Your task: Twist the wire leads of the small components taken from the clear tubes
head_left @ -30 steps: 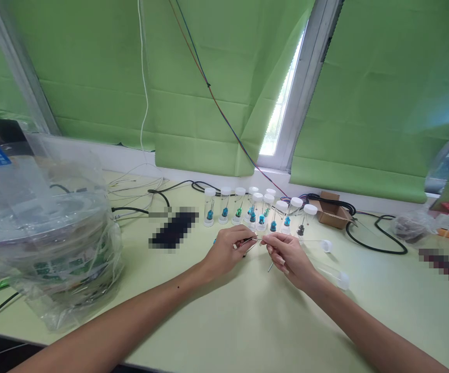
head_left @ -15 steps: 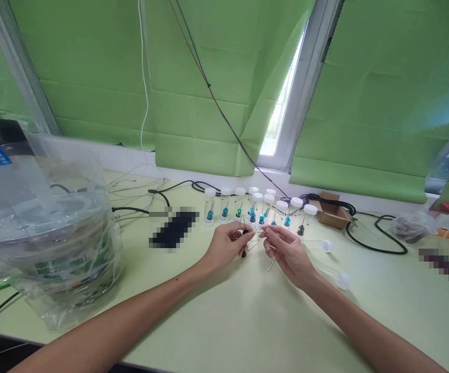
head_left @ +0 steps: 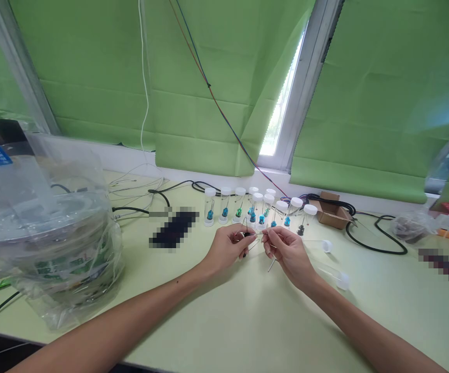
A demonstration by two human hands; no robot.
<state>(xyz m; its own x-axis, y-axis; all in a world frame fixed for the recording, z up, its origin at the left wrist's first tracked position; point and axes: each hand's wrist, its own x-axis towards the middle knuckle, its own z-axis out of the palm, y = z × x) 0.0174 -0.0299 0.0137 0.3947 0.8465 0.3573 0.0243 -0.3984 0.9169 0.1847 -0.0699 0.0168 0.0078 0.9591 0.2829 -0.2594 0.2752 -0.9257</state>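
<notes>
My left hand [head_left: 224,249] is closed, thumb against fingers, on a small black part [head_left: 247,235] with thin metal rods sticking out of it. Close beside it, my right hand [head_left: 291,255] pinches the end of a thin rod that runs across to the black part. A short metal rod [head_left: 271,266] pokes out beneath the right fingers. Just beyond both hands stand several clear tubes [head_left: 209,204] with white caps, holding blue, green or dark pieces with thin rods. My fingers cover much of the black part.
Two clear tubes lie by my right forearm, one with a white cap [head_left: 327,246], the other nearer [head_left: 331,272]. A bagged round container [head_left: 64,259] stands on the left, near a blurred dark object [head_left: 175,229]. Behind are a cardboard box [head_left: 333,215] and black cables [head_left: 383,251].
The black part has tilted slightly in my left fingers. My right fingertips have shifted a little along the thin rod. Everything else is still.
</notes>
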